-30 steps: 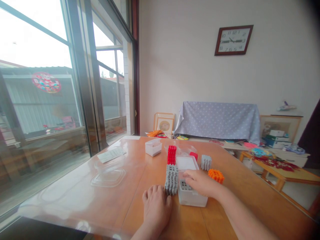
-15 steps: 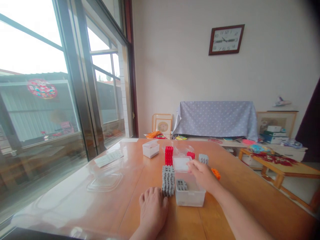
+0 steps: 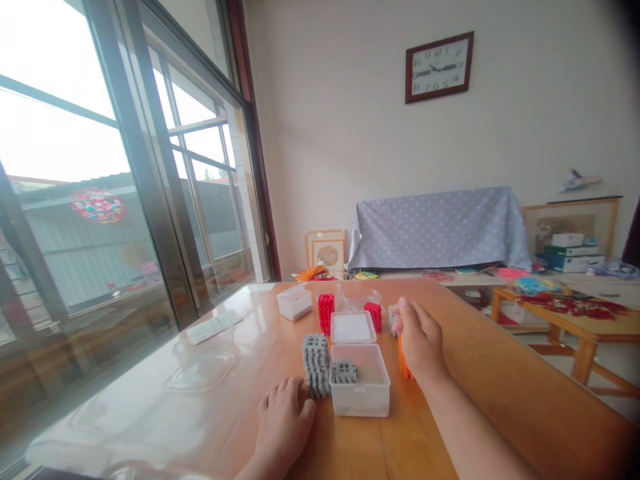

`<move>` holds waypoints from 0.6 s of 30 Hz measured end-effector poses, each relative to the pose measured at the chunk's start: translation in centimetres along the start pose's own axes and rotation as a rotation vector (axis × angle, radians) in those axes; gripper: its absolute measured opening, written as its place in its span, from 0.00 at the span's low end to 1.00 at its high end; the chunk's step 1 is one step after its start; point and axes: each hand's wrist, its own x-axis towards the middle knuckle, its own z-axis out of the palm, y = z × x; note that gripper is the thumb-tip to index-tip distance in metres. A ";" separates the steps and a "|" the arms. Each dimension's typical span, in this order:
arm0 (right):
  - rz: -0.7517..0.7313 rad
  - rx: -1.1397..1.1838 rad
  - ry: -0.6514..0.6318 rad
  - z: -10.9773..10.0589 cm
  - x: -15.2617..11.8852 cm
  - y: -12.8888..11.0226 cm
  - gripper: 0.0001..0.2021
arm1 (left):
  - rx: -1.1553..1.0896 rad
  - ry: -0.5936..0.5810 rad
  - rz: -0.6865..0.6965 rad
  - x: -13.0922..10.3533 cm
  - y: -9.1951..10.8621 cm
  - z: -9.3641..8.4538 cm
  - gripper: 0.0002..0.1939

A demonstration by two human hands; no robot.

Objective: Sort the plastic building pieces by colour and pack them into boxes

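My left hand (image 3: 286,420) lies on the table, its fingers loosely spread and holding nothing. Beside its fingertips stands a tall stack of grey interlocking building pieces (image 3: 315,367). A clear plastic box (image 3: 360,401) with its lid (image 3: 353,328) tipped back sits right of that stack; a few grey pieces (image 3: 345,372) lie inside. My right hand (image 3: 423,340) is beyond the box to the right, fingers curled at a small grey stack (image 3: 393,321), which it partly hides. Orange pieces (image 3: 403,360) stand just below that hand.
Two red stacks (image 3: 327,313) (image 3: 373,316) stand behind the box lid. Further left are a white open box (image 3: 294,302), a clear lid (image 3: 200,372) and a printed sheet (image 3: 214,327). Windows line the left side; a low wooden table (image 3: 580,313) stands right.
My right hand has left the box's lid and moved right to the small grey stack. The left hand stays on the table. The view has turned slightly right.
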 end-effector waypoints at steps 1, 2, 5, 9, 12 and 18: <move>-0.014 0.007 0.024 -0.3 0.4 0.0 0.23 | 0.001 -0.002 -0.006 0.0 0.2 -0.1 0.15; -0.029 0.016 0.061 -0.7 0.9 0.2 0.23 | 0.002 -0.002 -0.013 0.0 0.3 -0.2 0.15; -0.046 0.070 0.230 -2.1 2.7 0.8 0.24 | 0.006 0.001 -0.031 -0.1 0.8 -0.3 0.15; -0.022 0.118 0.376 -3.4 3.9 2.1 0.25 | -0.001 0.009 -0.043 -0.1 1.0 -0.2 0.17; 0.017 0.130 0.360 -3.5 3.2 2.8 0.25 | -0.005 0.010 -0.042 0.0 1.0 -0.2 0.17; -0.063 0.000 0.165 -2.8 0.3 2.8 0.24 | -0.038 0.025 -0.046 -0.3 1.2 -0.6 0.18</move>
